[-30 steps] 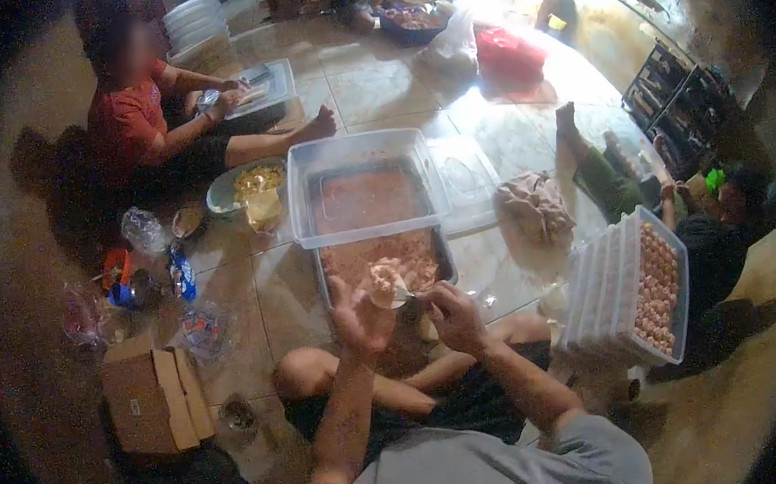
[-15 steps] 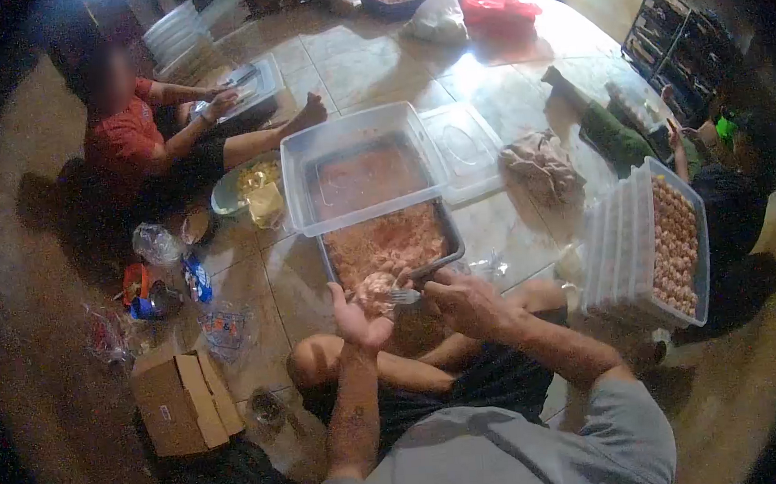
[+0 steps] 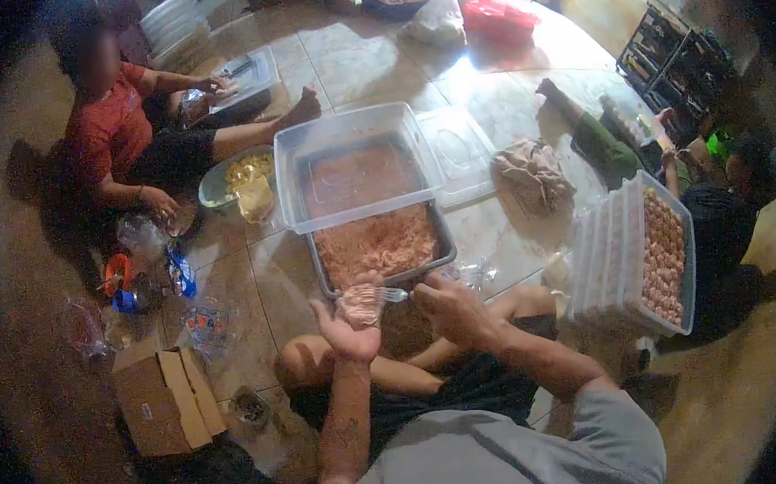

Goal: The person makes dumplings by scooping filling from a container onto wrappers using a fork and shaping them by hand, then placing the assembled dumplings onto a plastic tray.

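- Tiled floor spreads around the seated person in the head view.
- Left hand, palm up and opened out, bears a lump of mince; right hand is curled tight around a fork.
- That fork lies roughly crosswise, prongs pointing left at the lump.
- Past the hands, a clear box covers the far part of a tray; stacked boxes stand right, a carton left.
- The tray's near rim is just beyond the lump; tiles show between tray and stack.

pink filling on left palm, fork alongside
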`<act>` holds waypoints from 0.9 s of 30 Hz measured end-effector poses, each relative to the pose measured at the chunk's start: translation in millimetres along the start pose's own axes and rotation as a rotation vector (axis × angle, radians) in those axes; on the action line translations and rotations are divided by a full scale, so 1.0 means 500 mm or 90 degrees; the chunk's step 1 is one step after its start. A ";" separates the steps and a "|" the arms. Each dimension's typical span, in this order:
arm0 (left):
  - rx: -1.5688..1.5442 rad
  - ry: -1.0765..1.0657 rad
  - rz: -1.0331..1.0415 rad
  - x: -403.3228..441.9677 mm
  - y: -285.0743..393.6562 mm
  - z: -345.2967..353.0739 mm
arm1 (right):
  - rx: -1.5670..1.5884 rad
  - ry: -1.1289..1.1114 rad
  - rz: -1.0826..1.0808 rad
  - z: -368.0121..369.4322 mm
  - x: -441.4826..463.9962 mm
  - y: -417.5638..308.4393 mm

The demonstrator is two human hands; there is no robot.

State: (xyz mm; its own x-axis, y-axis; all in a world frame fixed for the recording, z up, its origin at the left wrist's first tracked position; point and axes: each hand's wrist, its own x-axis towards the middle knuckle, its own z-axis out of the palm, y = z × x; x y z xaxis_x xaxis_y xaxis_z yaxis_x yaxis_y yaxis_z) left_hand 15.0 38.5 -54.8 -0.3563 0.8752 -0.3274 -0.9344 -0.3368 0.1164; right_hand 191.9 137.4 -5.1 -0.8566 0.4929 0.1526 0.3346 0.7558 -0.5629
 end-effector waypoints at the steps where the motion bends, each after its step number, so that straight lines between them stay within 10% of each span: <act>1: 0.013 0.001 0.043 0.009 0.002 -0.025 | -0.010 0.039 0.007 -0.008 -0.004 -0.028; 16: 0.037 0.023 -0.056 -0.005 -0.001 -0.067 | 0.104 0.014 -0.048 0.001 -0.072 0.059; 18: 0.032 -0.146 -0.073 -0.002 0.005 -0.091 | 0.158 0.092 -0.030 0.001 -0.068 0.055; 20: 0.252 0.033 -0.023 -0.004 -0.040 -0.050 | 0.360 0.049 0.214 0.027 -0.047 0.059; 27: 0.557 -0.127 -0.116 -0.118 0.017 0.167 | 0.715 -0.077 0.211 -0.042 -0.004 -0.006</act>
State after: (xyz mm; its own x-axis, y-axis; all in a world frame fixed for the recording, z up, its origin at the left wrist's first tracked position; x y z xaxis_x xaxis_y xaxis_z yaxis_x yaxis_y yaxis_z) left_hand 27.3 13.2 43.9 -0.1221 0.9600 -0.2521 -0.6206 0.1244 0.7742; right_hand 200.9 143.3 13.4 -0.8449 0.5037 -0.1803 0.0668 -0.2351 -0.9697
